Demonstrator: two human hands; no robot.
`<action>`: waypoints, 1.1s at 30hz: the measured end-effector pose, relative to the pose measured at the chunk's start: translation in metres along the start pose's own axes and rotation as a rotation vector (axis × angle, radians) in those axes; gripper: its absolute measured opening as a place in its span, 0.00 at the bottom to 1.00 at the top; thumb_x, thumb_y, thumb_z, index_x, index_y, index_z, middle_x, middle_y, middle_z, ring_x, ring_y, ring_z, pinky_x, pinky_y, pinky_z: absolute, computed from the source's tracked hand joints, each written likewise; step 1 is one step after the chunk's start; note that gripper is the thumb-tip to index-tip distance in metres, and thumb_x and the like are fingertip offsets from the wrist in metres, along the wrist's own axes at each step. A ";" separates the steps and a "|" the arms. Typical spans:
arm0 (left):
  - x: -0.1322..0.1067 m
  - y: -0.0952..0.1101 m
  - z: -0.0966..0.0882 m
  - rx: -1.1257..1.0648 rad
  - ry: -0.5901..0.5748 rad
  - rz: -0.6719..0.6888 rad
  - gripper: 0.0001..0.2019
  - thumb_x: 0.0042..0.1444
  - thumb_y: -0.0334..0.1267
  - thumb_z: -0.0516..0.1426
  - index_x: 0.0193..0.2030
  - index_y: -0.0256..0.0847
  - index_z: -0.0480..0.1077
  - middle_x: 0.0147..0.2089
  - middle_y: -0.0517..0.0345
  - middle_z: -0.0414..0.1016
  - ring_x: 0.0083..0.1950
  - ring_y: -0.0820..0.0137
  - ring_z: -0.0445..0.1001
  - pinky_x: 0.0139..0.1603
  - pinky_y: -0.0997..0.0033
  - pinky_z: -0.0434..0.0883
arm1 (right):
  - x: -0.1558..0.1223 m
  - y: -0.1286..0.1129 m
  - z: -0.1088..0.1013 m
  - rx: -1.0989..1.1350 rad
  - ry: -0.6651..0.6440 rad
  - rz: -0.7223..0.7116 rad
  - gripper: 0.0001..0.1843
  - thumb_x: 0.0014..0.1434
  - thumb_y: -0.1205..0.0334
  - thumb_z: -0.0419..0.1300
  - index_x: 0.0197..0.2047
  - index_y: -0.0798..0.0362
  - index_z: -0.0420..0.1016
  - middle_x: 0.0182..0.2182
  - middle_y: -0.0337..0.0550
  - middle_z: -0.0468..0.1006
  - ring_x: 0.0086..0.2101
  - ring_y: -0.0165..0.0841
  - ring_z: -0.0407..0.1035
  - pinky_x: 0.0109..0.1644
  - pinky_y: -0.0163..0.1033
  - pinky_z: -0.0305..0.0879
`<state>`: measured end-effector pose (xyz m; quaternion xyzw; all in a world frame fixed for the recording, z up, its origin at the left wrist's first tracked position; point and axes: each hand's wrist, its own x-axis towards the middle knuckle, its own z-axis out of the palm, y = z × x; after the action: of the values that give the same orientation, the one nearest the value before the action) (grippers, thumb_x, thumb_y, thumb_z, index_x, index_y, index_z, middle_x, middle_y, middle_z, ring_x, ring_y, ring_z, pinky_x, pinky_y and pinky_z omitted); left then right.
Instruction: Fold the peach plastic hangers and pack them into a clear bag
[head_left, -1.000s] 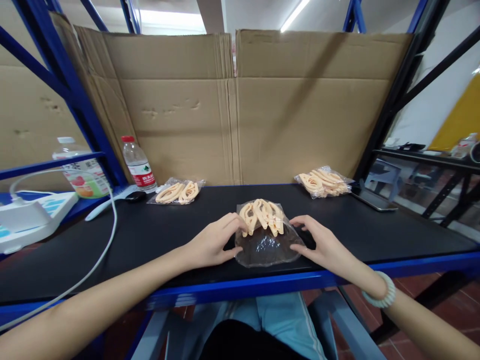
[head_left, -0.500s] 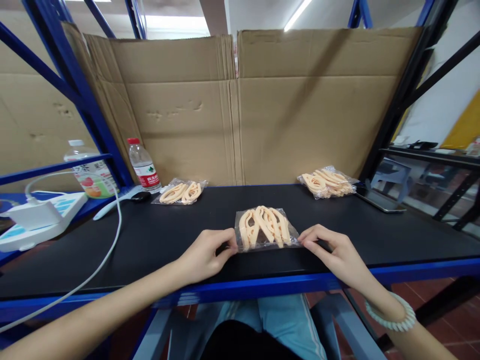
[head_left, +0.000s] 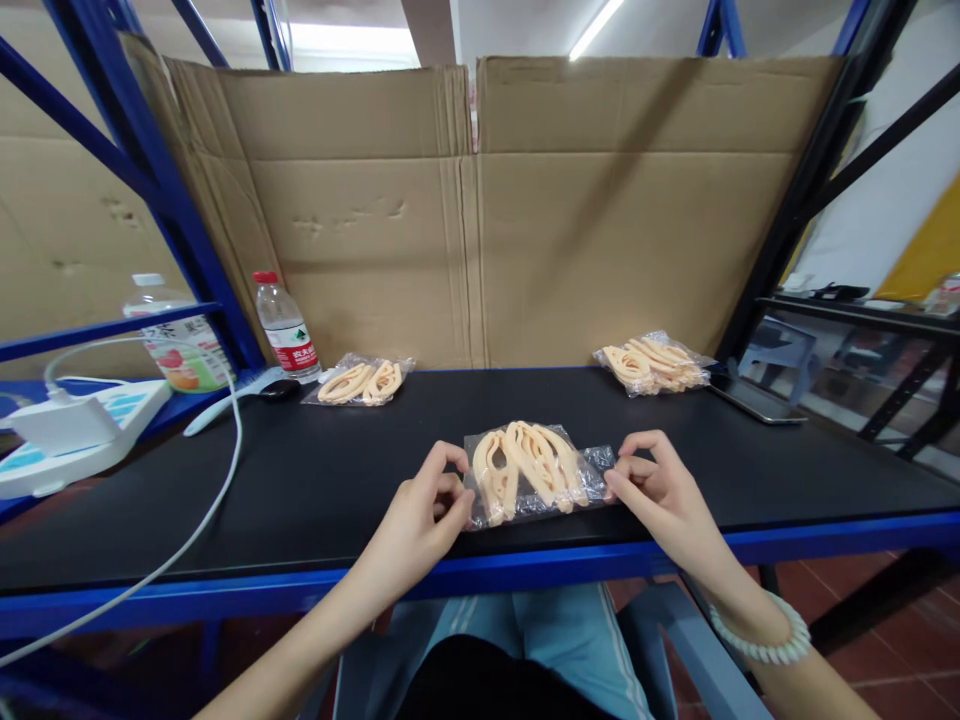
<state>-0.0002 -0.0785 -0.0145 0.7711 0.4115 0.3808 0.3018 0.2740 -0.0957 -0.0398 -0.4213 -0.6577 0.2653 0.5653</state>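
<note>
A clear plastic bag (head_left: 529, 470) with several peach-coloured looped pieces inside lies near the front of the black tabletop. My left hand (head_left: 427, 505) pinches the bag's lower left corner between thumb and fingers. On the opposite side, my right hand (head_left: 656, 485) grips the bag's right edge, where loose crinkled film sticks out past the pieces. The looped pieces lean slightly apart within the bag. Both hands are closed at the fingertips, and a pale coiled band circles my right wrist.
Similar filled bags lie at the back left (head_left: 360, 381) and back right (head_left: 652, 364). A red-capped bottle (head_left: 285, 330), a black-and-white handled tool (head_left: 240, 395) and a power strip (head_left: 82, 430) with a white cable (head_left: 225, 480) are at left. A phone-like slab (head_left: 761, 400) is at right. Cardboard (head_left: 375, 220) stands behind.
The bag has shifted slightly toward me and tilted, with more film showing on its right. My left hand has turned more upright, and my right hand has moved a little up.
</note>
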 end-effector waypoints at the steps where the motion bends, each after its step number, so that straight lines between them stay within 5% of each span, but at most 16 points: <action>1: -0.001 0.000 0.002 0.073 0.025 0.035 0.04 0.60 0.35 0.50 0.41 0.44 0.57 0.22 0.69 0.65 0.23 0.73 0.69 0.27 0.77 0.66 | -0.001 0.000 0.000 -0.059 -0.011 -0.014 0.09 0.63 0.57 0.56 0.42 0.50 0.62 0.22 0.34 0.70 0.25 0.31 0.69 0.32 0.36 0.67; 9: -0.013 -0.003 0.016 0.618 0.163 0.272 0.12 0.61 0.28 0.44 0.38 0.41 0.68 0.28 0.58 0.66 0.29 0.69 0.68 0.31 0.72 0.65 | -0.001 0.000 0.001 -0.431 -0.052 -0.175 0.13 0.64 0.62 0.52 0.43 0.52 0.79 0.28 0.42 0.76 0.30 0.33 0.72 0.35 0.37 0.68; 14: -0.020 -0.003 0.022 0.747 0.217 0.378 0.12 0.62 0.27 0.45 0.40 0.38 0.69 0.32 0.53 0.69 0.34 0.66 0.70 0.36 0.65 0.71 | -0.002 -0.004 -0.003 -0.473 -0.181 -0.217 0.17 0.66 0.66 0.47 0.47 0.52 0.77 0.29 0.43 0.74 0.31 0.32 0.71 0.36 0.37 0.70; 18: -0.029 -0.002 0.018 0.830 0.184 0.474 0.12 0.61 0.32 0.50 0.48 0.35 0.68 0.54 0.42 0.68 0.55 0.55 0.67 0.50 0.54 0.71 | -0.007 -0.008 -0.012 -0.551 -0.324 -0.269 0.20 0.67 0.67 0.45 0.57 0.49 0.69 0.39 0.47 0.72 0.39 0.34 0.70 0.44 0.39 0.70; 20: -0.033 -0.003 0.015 0.849 0.133 0.518 0.15 0.60 0.37 0.53 0.53 0.34 0.67 0.57 0.41 0.68 0.59 0.52 0.65 0.53 0.51 0.70 | -0.012 -0.009 -0.016 -0.622 -0.386 -0.308 0.20 0.67 0.65 0.48 0.60 0.49 0.65 0.43 0.49 0.71 0.43 0.36 0.68 0.48 0.43 0.69; 25: -0.039 -0.005 0.011 0.779 0.121 0.611 0.14 0.59 0.37 0.55 0.51 0.34 0.67 0.47 0.45 0.74 0.50 0.58 0.71 0.51 0.56 0.72 | -0.025 0.000 -0.019 -0.704 -0.359 -0.441 0.26 0.60 0.59 0.61 0.60 0.52 0.64 0.43 0.52 0.69 0.43 0.41 0.65 0.46 0.48 0.69; 28: -0.042 -0.007 0.012 0.704 0.158 0.671 0.07 0.58 0.27 0.54 0.43 0.35 0.68 0.40 0.50 0.75 0.42 0.64 0.71 0.46 0.61 0.72 | -0.034 0.008 -0.016 -0.596 -0.287 -0.544 0.23 0.61 0.67 0.59 0.59 0.52 0.66 0.38 0.49 0.70 0.38 0.38 0.65 0.40 0.45 0.69; 33: -0.046 -0.010 0.016 0.536 0.212 0.728 0.10 0.56 0.19 0.49 0.35 0.36 0.66 0.32 0.54 0.71 0.36 0.69 0.67 0.43 0.63 0.70 | -0.045 0.009 -0.009 -0.452 -0.062 -0.613 0.20 0.58 0.78 0.56 0.49 0.49 0.74 0.32 0.44 0.68 0.33 0.35 0.65 0.34 0.42 0.66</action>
<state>-0.0081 -0.1164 -0.0460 0.8731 0.2264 0.4188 -0.1053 0.2854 -0.1302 -0.0688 -0.3111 -0.8118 -0.0551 0.4910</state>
